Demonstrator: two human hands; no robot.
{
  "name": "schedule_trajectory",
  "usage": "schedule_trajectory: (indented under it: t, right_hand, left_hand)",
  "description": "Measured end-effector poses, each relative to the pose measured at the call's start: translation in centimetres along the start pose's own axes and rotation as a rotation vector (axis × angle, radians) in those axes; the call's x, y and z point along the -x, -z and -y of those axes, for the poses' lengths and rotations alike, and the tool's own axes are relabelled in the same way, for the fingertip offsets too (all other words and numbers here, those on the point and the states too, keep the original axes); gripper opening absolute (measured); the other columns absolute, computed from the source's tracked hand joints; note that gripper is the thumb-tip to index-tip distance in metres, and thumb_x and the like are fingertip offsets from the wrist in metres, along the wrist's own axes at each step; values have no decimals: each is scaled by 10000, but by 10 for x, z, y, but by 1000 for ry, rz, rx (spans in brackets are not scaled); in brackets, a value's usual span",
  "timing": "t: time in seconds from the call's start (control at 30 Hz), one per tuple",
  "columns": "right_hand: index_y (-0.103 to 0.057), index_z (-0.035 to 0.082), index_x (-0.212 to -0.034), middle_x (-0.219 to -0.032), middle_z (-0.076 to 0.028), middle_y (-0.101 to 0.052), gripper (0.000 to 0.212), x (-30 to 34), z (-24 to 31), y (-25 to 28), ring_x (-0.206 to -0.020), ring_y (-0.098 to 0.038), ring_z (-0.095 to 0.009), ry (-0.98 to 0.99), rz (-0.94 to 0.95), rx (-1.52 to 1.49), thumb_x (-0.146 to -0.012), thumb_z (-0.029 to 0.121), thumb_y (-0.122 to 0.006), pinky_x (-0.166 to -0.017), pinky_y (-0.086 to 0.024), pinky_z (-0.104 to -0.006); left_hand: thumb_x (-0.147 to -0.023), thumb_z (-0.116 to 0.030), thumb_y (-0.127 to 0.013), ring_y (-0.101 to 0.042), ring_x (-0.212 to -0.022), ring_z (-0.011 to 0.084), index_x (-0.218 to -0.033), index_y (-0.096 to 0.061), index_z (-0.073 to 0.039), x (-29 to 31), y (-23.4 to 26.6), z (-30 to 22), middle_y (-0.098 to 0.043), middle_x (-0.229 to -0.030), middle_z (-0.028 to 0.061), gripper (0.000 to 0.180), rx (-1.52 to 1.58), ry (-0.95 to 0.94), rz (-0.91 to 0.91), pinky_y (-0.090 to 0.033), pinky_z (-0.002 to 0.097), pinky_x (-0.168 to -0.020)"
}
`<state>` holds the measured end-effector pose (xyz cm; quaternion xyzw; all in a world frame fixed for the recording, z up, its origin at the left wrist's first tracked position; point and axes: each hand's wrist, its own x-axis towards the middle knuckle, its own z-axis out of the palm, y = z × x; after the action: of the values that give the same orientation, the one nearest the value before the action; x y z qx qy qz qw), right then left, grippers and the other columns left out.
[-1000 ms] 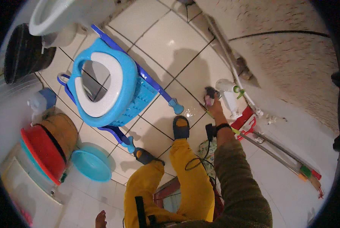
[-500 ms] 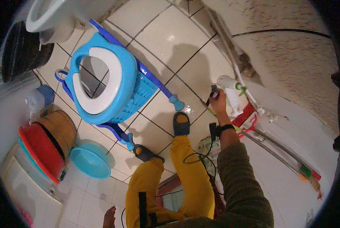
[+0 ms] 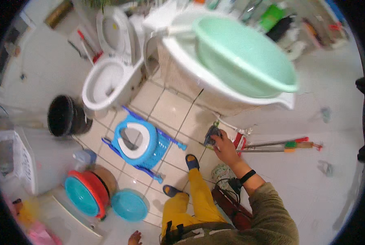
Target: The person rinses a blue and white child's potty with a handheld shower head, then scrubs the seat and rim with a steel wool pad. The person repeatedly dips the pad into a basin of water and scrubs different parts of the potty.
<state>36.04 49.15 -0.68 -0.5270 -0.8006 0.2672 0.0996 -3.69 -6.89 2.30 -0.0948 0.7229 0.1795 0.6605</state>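
Note:
My right hand (image 3: pixel 226 148) reaches out over the floor with its fingers closed on a small dark grey-blue thing (image 3: pixel 212 136) that looks like a crumpled rag. Below and left of it, a blue child's toilet seat with a ladder frame (image 3: pixel 151 141) and a white padded ring stands on the tiles, apart from both hands. Only part of my left hand (image 3: pixel 135 237) shows at the lower edge; its fingers look apart and nothing is in them. Motion blurs the rag's outline.
Ahead are a washbasin (image 3: pixel 227 87) bearing a pale green tub (image 3: pixel 247 61) and a white toilet (image 3: pixel 104 81). A black bucket (image 3: pixel 66 116), a red basin (image 3: pixel 102 204) and a light-blue basin (image 3: pixel 129 206) stand left. Long-handled tools (image 3: pixel 268 146) lean at right.
The view has tilted up, bringing the washbasin, green tub and whole toilet into sight. My right hand still grips the dark thing, which now shows more. My left hand remains low.

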Motion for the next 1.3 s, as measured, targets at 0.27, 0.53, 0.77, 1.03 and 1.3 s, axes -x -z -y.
schedule_trajectory:
  t: [0.27,0.53,0.77,1.03,1.3]
  right_hand:
    - [-612,143,-1166,-1275,-270,-521,407,42,138,183,-1003,-618,-424,404,-161,203,-775,29,-613,-836,-529,-459]
    - [-573,193,-1197,-1277,-212,-505,404,21,169,345,-979,-619,-387,441,-355,416,-818,68,-631,-809,-523,-453]
    - [-544,190,-1234,-1197,-197,-507,432,-120,106,417,-985,-609,-402,133,86,496,-827,105,-661,-825,-505,-486]
    - [-504,166,-1334,-1229,-226,-505,578,-225,39,390,-1117,-574,-413,135,322,489,-801,180,-727,-955,-475,-480]
    - [-531,52,-1034,-846,-102,-584,457,-321,-1,421,-707,-624,-254,-493,-31,-1227,-952,501,-507,-607,-534,-406]
  left_hand:
    - [-982,-423,-418,-298,-1434,299,-1491,-363,-174,35,19,-46,-371,-1541,54,569,148,-238,-30,-236,577,-1099]
    - [-988,-457,-396,-286,-1440,294,-1501,-345,-184,46,35,-55,-353,-1552,39,583,155,-287,-60,-231,562,-1110]
    - [-988,-491,-396,-301,-1428,285,-1494,-369,-166,16,5,-80,-359,-1538,95,602,196,-300,-115,-248,528,-1120]
    - [-984,-528,-387,-282,-1437,286,-1507,-337,-177,50,-79,-153,-338,-1550,86,632,272,-390,-194,-239,522,-1127]
    - [-980,-565,-372,-252,-1452,290,-1526,-289,-198,76,-139,-178,-308,-1571,51,663,312,-445,-219,-221,525,-1134]
